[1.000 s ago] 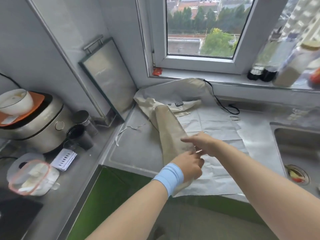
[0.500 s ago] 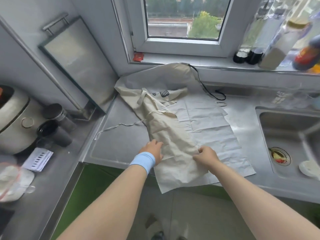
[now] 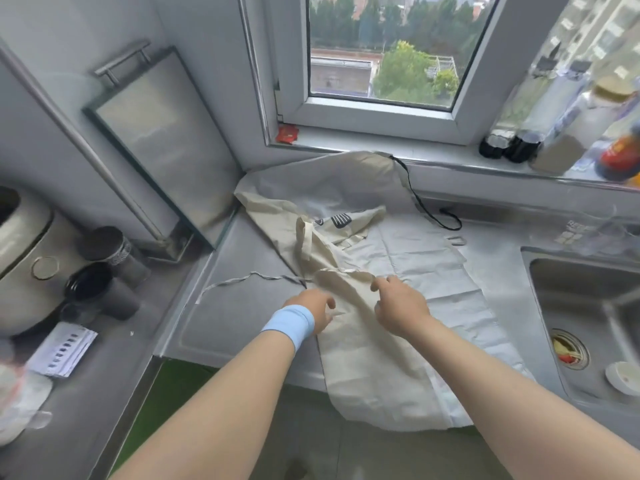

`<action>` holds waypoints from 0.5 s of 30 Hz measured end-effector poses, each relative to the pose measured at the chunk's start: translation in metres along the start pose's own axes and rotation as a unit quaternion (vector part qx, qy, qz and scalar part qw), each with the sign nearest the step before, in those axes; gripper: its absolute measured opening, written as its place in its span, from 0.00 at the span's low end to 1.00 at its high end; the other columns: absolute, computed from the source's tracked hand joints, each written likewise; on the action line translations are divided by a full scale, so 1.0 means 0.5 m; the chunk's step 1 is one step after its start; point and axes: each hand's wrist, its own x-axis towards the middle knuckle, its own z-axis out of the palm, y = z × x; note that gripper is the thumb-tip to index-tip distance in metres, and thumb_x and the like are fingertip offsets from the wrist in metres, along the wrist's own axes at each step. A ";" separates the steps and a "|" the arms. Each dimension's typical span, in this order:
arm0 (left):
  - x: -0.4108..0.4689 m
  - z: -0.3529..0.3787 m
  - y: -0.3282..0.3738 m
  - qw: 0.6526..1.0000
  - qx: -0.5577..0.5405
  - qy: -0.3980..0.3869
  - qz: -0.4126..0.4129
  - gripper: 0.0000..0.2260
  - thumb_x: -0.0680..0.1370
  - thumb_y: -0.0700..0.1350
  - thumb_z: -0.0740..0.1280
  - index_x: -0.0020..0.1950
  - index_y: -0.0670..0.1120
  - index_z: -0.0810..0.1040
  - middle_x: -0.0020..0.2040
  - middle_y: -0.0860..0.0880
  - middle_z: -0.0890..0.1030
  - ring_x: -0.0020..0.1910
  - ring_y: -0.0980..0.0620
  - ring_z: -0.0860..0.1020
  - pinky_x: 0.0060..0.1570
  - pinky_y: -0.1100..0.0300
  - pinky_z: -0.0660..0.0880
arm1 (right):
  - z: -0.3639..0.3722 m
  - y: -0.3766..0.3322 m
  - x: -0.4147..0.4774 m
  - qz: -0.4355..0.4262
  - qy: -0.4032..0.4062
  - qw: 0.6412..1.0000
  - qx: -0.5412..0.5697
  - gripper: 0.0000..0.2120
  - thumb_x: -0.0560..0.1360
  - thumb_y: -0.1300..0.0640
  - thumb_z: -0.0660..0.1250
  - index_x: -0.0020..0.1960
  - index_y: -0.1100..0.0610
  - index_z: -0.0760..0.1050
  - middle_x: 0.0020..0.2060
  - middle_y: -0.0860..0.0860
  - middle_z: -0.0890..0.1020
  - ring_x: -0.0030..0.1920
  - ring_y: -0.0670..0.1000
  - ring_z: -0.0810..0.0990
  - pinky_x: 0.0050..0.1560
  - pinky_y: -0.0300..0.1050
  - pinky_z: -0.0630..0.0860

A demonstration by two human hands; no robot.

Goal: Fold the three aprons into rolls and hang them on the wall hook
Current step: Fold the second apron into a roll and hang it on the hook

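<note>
A cream apron [image 3: 367, 358] lies folded lengthwise on the steel counter [image 3: 242, 317], its lower end hanging over the front edge. Under it a pale grey apron [image 3: 433, 268] is spread flat, and another light apron with a black cord [image 3: 346, 178] is bunched against the wall below the window. My left hand [image 3: 315, 311], with a blue wristband, presses on the cream apron's left edge. My right hand [image 3: 398, 303] rests on its right side with fingers curled onto the cloth. A thin white tie string [image 3: 249, 278] trails left across the counter.
A steel sink [image 3: 588, 306] with a drain strainer and a small white dish sits at the right. Bottles [image 3: 554, 133] line the windowsill. A metal tray [image 3: 162, 147] leans in the left corner. A rice cooker [image 3: 24, 258] and dark jars [image 3: 104, 271] stand at the left.
Both hands have moved up the cream apron, away from the counter's front edge. The apron now lies flatter, with its lower end hanging further over the edge.
</note>
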 end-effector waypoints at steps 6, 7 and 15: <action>0.054 -0.108 -0.091 0.993 -0.092 0.073 -0.026 0.14 0.78 0.48 0.63 0.64 0.54 0.73 0.62 0.52 0.77 0.60 0.47 0.76 0.61 0.53 0.72 | -0.012 -0.129 0.132 -0.060 0.036 0.997 0.044 0.15 0.74 0.58 0.62 0.61 0.50 0.73 0.58 0.51 0.72 0.59 0.56 0.73 0.51 0.49 0.71; 0.063 -0.119 -0.104 0.989 -0.114 0.087 -0.031 0.15 0.78 0.47 0.63 0.65 0.54 0.71 0.62 0.51 0.77 0.59 0.47 0.77 0.61 0.53 0.72 | -0.009 -0.140 0.150 -0.056 0.039 0.996 0.059 0.14 0.74 0.57 0.62 0.60 0.50 0.74 0.58 0.51 0.72 0.59 0.56 0.72 0.52 0.49 0.71; 0.166 -0.197 -0.102 0.957 -0.050 0.280 0.061 0.23 0.77 0.41 0.61 0.71 0.59 0.68 0.68 0.53 0.69 0.67 0.49 0.66 0.63 0.53 0.68 | -0.032 -0.095 0.296 0.057 0.017 0.981 0.184 0.19 0.73 0.64 0.58 0.62 0.54 0.73 0.63 0.54 0.76 0.63 0.56 0.74 0.62 0.48 0.71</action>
